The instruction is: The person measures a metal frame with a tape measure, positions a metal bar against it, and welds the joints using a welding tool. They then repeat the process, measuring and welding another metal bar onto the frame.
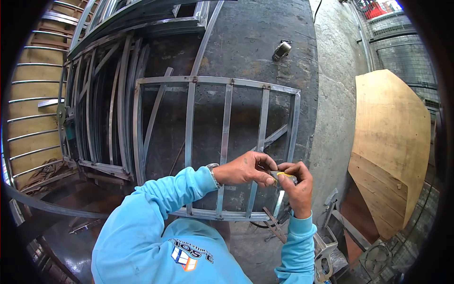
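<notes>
Grip closed, the right hand (299,183) pinches a small grey-and-yellow object (286,175) beside the curled left hand (249,169), whose hold is unclear, above a silvery, barred metal frame (226,123).

Right side: we see pale cut plywood sheet (390,109), strip of grey concrete floor (335,94) beside it. Lower right, round guard (376,257), perhaps fan; too dim for us to tell. Upper right, wire mesh (396,29), red object (373,10). Far left, metal bars (38,82) before yellowish board (34,72).
</notes>
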Motion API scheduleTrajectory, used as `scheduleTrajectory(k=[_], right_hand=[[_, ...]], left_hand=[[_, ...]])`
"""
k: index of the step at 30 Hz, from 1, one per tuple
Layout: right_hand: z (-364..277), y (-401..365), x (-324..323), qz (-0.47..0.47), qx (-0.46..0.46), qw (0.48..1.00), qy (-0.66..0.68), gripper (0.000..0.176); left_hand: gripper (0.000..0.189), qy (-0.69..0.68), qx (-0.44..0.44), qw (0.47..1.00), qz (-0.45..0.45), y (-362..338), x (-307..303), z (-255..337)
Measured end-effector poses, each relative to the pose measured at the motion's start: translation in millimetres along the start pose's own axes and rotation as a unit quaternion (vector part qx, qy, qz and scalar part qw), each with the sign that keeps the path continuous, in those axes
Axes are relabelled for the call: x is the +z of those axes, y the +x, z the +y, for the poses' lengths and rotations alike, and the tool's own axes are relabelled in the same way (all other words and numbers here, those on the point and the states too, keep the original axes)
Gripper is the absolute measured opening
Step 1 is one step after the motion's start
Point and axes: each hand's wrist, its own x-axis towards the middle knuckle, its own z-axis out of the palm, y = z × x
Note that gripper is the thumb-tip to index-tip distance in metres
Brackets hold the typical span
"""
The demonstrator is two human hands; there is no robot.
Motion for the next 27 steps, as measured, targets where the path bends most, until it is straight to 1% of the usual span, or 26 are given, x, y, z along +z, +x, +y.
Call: scheduleTrajectory(k=[1, 2, 3, 4, 5, 6, 7, 8, 9, 10, 11, 12, 13, 14, 15, 16, 17, 18, 20, 21, 22, 24, 25, 26, 27], right_hand=[[-1.5, 5.2, 2.2, -0.011, -0.012, 0.999, -0.049, 0.050], [-6.9, 12.0, 1.3, -0.011, -0.010, 0.999, -0.048, 0.050], [-16.2, 19.0, -1.2, -0.073, 0.010, 0.989, -0.131, 0.052], [-23.5, 24.4, -2.9, -0.135, 0.030, 0.967, -0.214, 0.053], [-26.4, 29.0, -2.2, -0.154, -0.001, 0.964, -0.218, 0.049], [-26.3, 33.4, -3.4, -0.155, 0.001, 0.964, -0.216, 0.049], [-24.9, 37.9, -7.9, -0.158, -0.020, 0.950, -0.269, 0.047], [-24.7, 43.0, -13.8, -0.162, -0.042, 0.932, -0.320, 0.047], [-29.6, 51.7, -23.1, -0.160, -0.010, 0.929, -0.333, 0.046], [-27.4, 62.7, -36.1, -0.140, 0.005, 0.927, -0.348, 0.042], [-21.9, 73.7, -52.5, -0.119, 0.022, 0.925, -0.361, 0.038], [-7.3, 89.7, -74.4, -0.078, -0.023, 0.927, -0.366, 0.031], [7.1, 108.1, -96.5, -0.035, -0.068, 0.926, -0.370, 0.025], [12.3, 126.3, -114.6, -0.014, -0.081, 0.918, -0.388, 0.021], [15.1, 143.6, -125.1, 0.007, -0.095, 0.909, -0.406, 0.018], [12.6, 157.6, -127.1, 0.008, -0.096, 0.910, -0.402, 0.018], [7.6, 170.7, -127.6, 0.014, -0.083, 0.893, -0.442, 0.018], [6.0, 181.8, -127.3, 0.022, -0.069, 0.873, -0.482, 0.018], [10.9, 200.0, -126.3, 0.023, -0.065, 0.881, -0.467, 0.020], [14.2, 205.5, -127.4, 0.023, -0.061, 0.887, -0.457, 0.021], [17.0, 210.2, -130.8, 0.022, -0.057, 0.888, -0.456, 0.021], [19.4, 217.7, -139.6, -0.001, -0.043, 0.902, -0.429, 0.020], [17.9, 217.8, -142.3, -0.003, -0.053, 0.900, -0.432, 0.019], [16.1, 217.7, -144.3, -0.005, -0.049, 0.901, -0.432, 0.019], [14.6, 216.8, -146.4, 0.001, -0.044, 0.902, -0.429, 0.019]], left_hand=[[0.042, 0.013, 0.008, 1.000, 0.007, 4.6, -4.2, -5.7], [0.042, 0.012, 0.006, 1.000, 0.008, 8.9, -10.0, -9.1], [0.041, 0.033, 0.011, 0.999, 0.016, 13.0, -15.2, -12.3], [0.041, 0.053, 0.016, 0.998, 0.024, 15.4, -16.9, -10.3], [0.041, 0.053, 0.014, 0.998, 0.024, 17.4, -19.8, -7.1], [0.037, 0.093, 0.006, 0.995, 0.032, 18.3, -23.5, -2.4], [0.033, 0.133, -0.001, 0.990, 0.041, 18.7, -26.3, 5.5], [0.033, 0.133, -0.004, 0.990, 0.042, 18.5, -31.1, 10.6], [0.027, 0.237, 0.091, 0.964, 0.073, 17.6, -36.9, 15.9], [0.021, 0.338, 0.185, 0.917, 0.103, 16.4, -44.7, 23.8], [0.017, 0.396, 0.231, 0.878, 0.142, 13.6, -54.8, 40.3], [0.012, 0.450, 0.274, 0.831, 0.176, 11.1, -68.4, 56.2], [0.011, 0.457, 0.260, 0.817, 0.238, 9.1, -84.7, 63.8], [0.010, 0.463, 0.245, 0.798, 0.299, 8.5, -99.2, 69.0], [0.010, 0.466, 0.243, 0.797, 0.298, 10.1, -112.9, 70.0], [0.013, 0.551, 0.276, 0.717, 0.325, 12.0, -127.1, 69.2], [0.016, 0.629, 0.304, 0.626, 0.347, 12.3, -133.5, 72.0], [0.016, 0.632, 0.302, 0.624, 0.345, 14.8, -135.0, 69.8], [0.027, 0.522, 0.307, 0.665, 0.437, 22.7, -127.5, 63.1], [0.040, 0.550, 0.310, 0.638, 0.440, 21.5, -127.1, 61.6], [0.040, 0.551, 0.307, 0.641, 0.438, 21.1, -125.8, 55.4], [0.044, 0.448, 0.279, 0.675, 0.516, 17.5, -121.4, 37.1], [0.050, 0.474, 0.264, 0.666, 0.512, 13.1, -122.7, 26.3], [0.050, 0.474, 0.261, 0.667, 0.512, 9.4, -115.5, 20.6], [0.053, 0.449, 0.231, 0.689, 0.520, 5.9, -105.9, 15.3]])
